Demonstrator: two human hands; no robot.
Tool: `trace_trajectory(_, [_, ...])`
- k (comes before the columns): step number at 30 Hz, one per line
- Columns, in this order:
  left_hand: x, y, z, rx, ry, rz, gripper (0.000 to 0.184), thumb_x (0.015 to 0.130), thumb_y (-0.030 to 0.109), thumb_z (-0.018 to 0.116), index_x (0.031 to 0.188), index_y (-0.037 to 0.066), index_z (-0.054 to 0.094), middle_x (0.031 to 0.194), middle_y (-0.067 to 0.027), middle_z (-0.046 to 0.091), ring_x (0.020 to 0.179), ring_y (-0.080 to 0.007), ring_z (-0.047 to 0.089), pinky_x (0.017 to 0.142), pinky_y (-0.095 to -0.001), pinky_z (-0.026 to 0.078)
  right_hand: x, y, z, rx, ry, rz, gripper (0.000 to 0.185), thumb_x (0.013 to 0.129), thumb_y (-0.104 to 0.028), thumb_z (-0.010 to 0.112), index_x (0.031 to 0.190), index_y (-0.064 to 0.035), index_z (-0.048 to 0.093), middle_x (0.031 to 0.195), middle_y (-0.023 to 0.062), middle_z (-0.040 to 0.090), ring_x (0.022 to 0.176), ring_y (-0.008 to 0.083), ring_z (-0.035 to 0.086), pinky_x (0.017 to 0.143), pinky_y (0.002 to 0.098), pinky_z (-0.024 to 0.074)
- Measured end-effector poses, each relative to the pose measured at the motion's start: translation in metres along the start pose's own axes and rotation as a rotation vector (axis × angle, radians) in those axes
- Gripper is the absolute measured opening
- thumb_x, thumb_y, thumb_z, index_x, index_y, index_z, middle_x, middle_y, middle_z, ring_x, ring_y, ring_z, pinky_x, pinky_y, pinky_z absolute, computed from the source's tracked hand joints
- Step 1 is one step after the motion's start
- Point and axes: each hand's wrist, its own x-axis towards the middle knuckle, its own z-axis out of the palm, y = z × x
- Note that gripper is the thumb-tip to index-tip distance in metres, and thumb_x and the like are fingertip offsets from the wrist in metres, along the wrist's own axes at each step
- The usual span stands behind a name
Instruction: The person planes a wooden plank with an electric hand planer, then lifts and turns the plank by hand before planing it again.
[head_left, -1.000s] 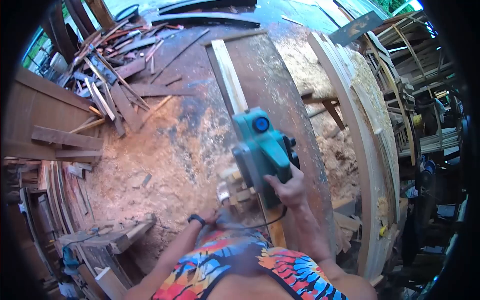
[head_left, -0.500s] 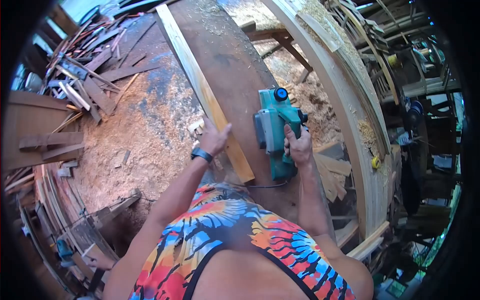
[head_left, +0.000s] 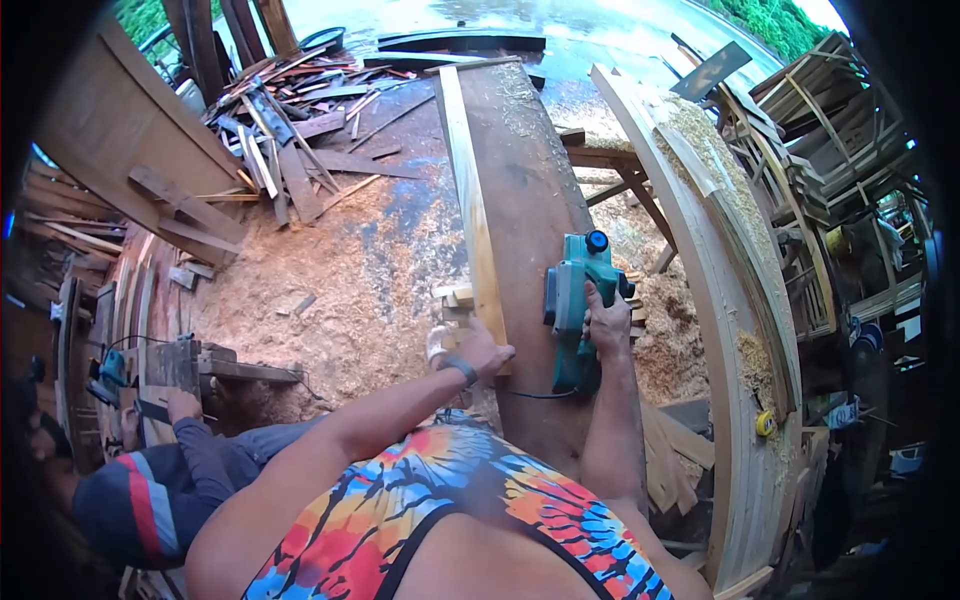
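A green electric planer (head_left: 574,330) stands on the brown workbench board (head_left: 525,180), to the right of a long pale wooden strip (head_left: 470,210). My right hand (head_left: 608,325) is wrapped round the planer's handle. My left hand (head_left: 485,352), with a dark band at its wrist, lies at the near end of the strip, its fingers at the strip's left edge and its thumb across the top. Short wood blocks (head_left: 458,296) show just beyond that hand, left of the strip. A cord runs from the planer's near end towards my body.
Another person in a cap (head_left: 135,505) works at the lower left, near a second green power tool (head_left: 110,372). Long planks (head_left: 700,270) with shavings and a yellow tape measure (head_left: 765,423) lie at right. Scrap wood (head_left: 290,140) is piled at upper left.
The planer has gone from on top of the strip to the board at its right. My left hand has moved from near my body to the strip's near end. The co-worker has come more into view.
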Motion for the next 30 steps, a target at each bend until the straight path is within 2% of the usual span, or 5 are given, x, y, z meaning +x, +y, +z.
trace_trajectory(12, [-0.061, -0.004, -0.06, -0.554, -0.046, 0.181, 0.045, 0.089, 0.031, 0.071, 0.119, -0.001, 0.06, 0.115, -0.0141, 0.071, 0.092, -0.0218, 0.071, 0.081, -0.04, 0.06, 0.004, 0.004, 0.001, 0.01, 0.034, -0.038, 0.034, 0.097, -0.042, 0.069, 0.098, -0.0083, 0.06, 0.061, -0.003, 0.052, 0.043, 0.0086, 0.047, 0.039, 0.0262, 0.0389])
trace_trajectory(15, [-0.006, -0.019, -0.046, -0.39, 0.127, 0.129, 0.056, 0.09, 0.049, 0.07, 0.111, -0.001, 0.059, 0.097, -0.0162, 0.067, 0.089, -0.0217, 0.066, 0.081, -0.0378, 0.053, 0.094, 0.123, -0.033, -0.716, 0.095, -1.115, 0.039, 0.101, -0.03, 0.061, 0.132, -0.0053, 0.063, 0.092, 0.0047, 0.067, 0.071, 0.0178, 0.063, 0.064, 0.0321, 0.0527])
trace_trajectory(17, [-0.02, 0.012, -0.066, -0.398, 0.355, 0.151, 0.069, 0.092, 0.048, 0.067, 0.135, -0.001, 0.045, 0.118, -0.0214, 0.064, 0.106, -0.0288, 0.063, 0.095, -0.0407, 0.049, 0.099, 0.12, -0.026, 0.086, -0.184, -0.496, 0.056, 0.095, -0.03, 0.07, 0.139, 0.0017, 0.056, 0.124, 0.0172, 0.066, 0.097, 0.0235, 0.07, 0.076, 0.0373, 0.0593])
trace_trajectory(19, [-0.007, 0.01, -0.069, -0.491, 0.405, 0.142, 0.075, 0.093, 0.045, 0.065, 0.145, -0.002, 0.039, 0.127, -0.0231, 0.062, 0.111, -0.0318, 0.063, 0.103, -0.0414, 0.046, 0.052, 0.048, -0.024, -0.065, -0.059, -0.08, 0.045, 0.097, -0.035, 0.07, 0.123, 0.0, 0.06, 0.075, 0.0038, 0.063, 0.059, 0.0134, 0.062, 0.047, 0.0284, 0.0496])
trace_trajectory(30, [-0.139, 0.083, -0.156, -1.008, 0.068, 0.392, 0.083, 0.078, 0.008, 0.074, 0.15, 0.003, 0.034, 0.106, -0.009, 0.062, 0.086, -0.0132, 0.065, 0.067, -0.0281, 0.056, 0.019, 0.016, -0.009, 0.059, -0.032, -0.091, 0.042, 0.096, -0.042, 0.07, 0.119, -0.0075, 0.064, 0.068, -0.0005, 0.056, 0.049, 0.0093, 0.051, 0.043, 0.0249, 0.042])
